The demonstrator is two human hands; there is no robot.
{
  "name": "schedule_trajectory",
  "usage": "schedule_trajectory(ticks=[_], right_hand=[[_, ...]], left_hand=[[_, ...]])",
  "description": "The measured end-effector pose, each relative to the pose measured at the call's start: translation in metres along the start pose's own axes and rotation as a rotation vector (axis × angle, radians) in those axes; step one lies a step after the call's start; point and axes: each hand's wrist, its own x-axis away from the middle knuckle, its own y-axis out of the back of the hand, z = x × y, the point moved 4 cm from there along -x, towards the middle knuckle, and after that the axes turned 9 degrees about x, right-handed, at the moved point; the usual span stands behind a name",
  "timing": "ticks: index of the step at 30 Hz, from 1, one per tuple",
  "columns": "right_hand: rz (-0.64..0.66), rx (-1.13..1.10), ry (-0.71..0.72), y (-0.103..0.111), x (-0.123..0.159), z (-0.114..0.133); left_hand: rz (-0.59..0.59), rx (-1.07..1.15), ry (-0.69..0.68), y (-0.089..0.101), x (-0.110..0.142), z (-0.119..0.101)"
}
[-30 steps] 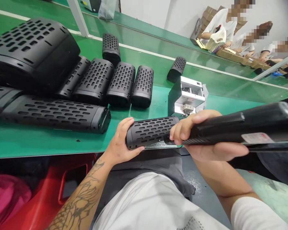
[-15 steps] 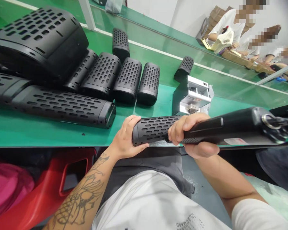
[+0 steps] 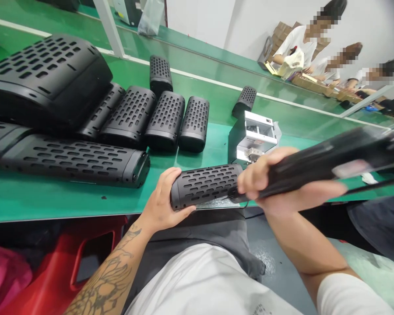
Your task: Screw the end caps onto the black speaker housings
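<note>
My left hand [image 3: 162, 199] grips a black cylindrical housing [image 3: 205, 186] with rows of oblong slots, which rests near the front edge of the green workbench [image 3: 68, 205]. My right hand [image 3: 265, 179] is wrapped around a long black tool [image 3: 315, 164] with a pale label. The tool is motion-blurred, and its near end meets the right end of the housing, partly hidden by my fingers. A longer slotted black housing [image 3: 68, 162] lies just left of my left hand.
Several slotted black housings [image 3: 166, 120] and a large black cover [image 3: 42, 74] lie on the bench. A white-and-black machine [image 3: 252, 138] stands just beyond my right hand. A red plastic stool [image 3: 52, 280] is below left. Co-workers [image 3: 302, 48] sit at the far bench with cardboard boxes [image 3: 310, 83].
The far end of the tool has swung upward and blurred, from nearly level half a second ago. The housing stays in my left hand, and the view has shifted slightly.
</note>
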Motion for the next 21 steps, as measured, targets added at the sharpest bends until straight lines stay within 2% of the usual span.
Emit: schedule_trajectory(ticks=[2, 5, 8, 12, 21], right_hand=[[-0.202, 0.072, 0.14, 0.036, -0.02, 0.007], [-0.507, 0.302, 0.259, 0.087, -0.045, -0.005], [-0.589, 0.401, 0.286, 0.114, -0.057, -0.031], [-0.558, 0.427, 0.243, 0.12, -0.052, -0.05], [-0.556, 0.45, 0.317, 0.121, -0.039, -0.041]], left_hand=[[-0.021, -0.011, -0.01, -0.001, 0.001, -0.002], [-0.052, -0.018, -0.041, -0.003, 0.003, -0.004], [-0.064, -0.021, -0.06, -0.004, 0.005, -0.003], [-0.061, -0.023, -0.064, -0.005, 0.007, 0.0], [-0.055, -0.035, -0.071, -0.005, 0.005, -0.002]])
